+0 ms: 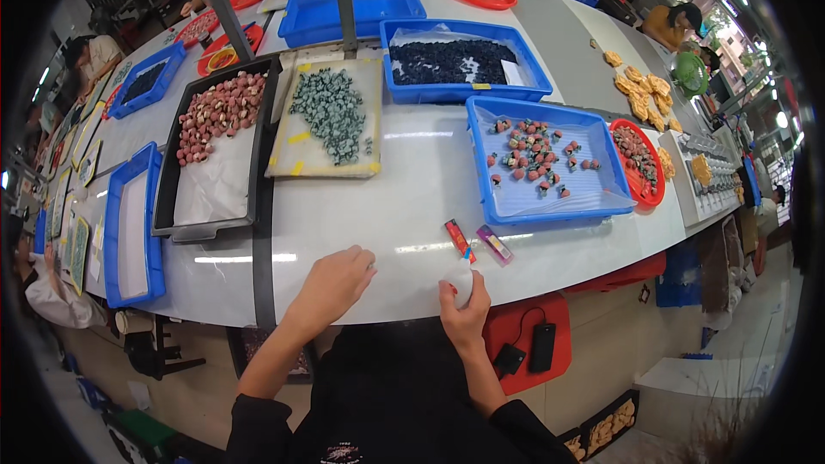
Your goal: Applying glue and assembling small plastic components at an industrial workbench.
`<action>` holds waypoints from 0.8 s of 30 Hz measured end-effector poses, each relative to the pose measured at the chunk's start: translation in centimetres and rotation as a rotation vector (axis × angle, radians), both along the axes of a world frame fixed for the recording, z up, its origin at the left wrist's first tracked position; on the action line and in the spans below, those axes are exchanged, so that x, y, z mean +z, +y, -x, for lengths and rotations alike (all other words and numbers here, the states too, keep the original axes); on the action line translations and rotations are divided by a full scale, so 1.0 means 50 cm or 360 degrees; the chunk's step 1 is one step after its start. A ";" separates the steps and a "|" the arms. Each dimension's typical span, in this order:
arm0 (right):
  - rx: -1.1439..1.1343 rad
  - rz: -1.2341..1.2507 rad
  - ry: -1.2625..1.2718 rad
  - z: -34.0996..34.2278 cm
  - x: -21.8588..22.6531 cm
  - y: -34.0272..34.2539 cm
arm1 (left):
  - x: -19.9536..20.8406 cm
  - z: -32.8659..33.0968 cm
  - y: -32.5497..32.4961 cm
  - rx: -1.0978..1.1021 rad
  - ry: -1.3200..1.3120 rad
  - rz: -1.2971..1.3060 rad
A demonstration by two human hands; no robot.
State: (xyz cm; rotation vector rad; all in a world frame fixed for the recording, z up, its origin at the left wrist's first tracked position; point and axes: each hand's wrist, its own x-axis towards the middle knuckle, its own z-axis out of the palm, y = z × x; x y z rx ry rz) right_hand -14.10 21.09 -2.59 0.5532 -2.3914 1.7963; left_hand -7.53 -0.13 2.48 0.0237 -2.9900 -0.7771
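My right hand (465,308) is closed around a small white bottle (461,279) with a blue tip, near the table's front edge. A bit of red shows by its thumb, too small to name. To the left, my left hand (337,282) hovers over the table with its fingers curled together; whatever they pinch, if anything, is hidden. Just beyond the bottle lie a slim red packet (456,235) and a purple packet (495,245). A blue tray (601,198) farther right holds several small pink-and-dark-green pieces (534,155) on a clear liner.
On the left stand a black tray (206,228) of pink pieces and a pale board (365,163) of grey-green pieces. A blue tray (524,93) of dark pieces sits behind. A metal post (345,9) rises there. At right is a red plate (653,193) of pieces.
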 end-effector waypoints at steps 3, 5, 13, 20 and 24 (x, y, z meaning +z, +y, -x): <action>0.0044 0.0199 -0.0256 -0.011 0.000 0.000 | -0.049 -0.003 0.030 0.0101 0.0044 0.0065; 0.0043 0.0359 -0.0404 -0.019 0.010 0.003 | -0.058 -0.008 0.048 0.0189 0.0080 -0.0001; 0.0079 0.0106 -0.0414 -0.027 0.044 0.036 | -0.069 -0.076 0.071 0.0595 0.0100 -0.1077; 0.0155 0.0093 -0.0148 -0.054 0.022 0.060 | -0.065 -0.092 0.090 0.0659 0.0188 -0.1769; 0.0262 0.0178 -0.0301 -0.065 0.014 0.061 | -0.062 -0.080 0.092 0.0705 0.0308 -0.0835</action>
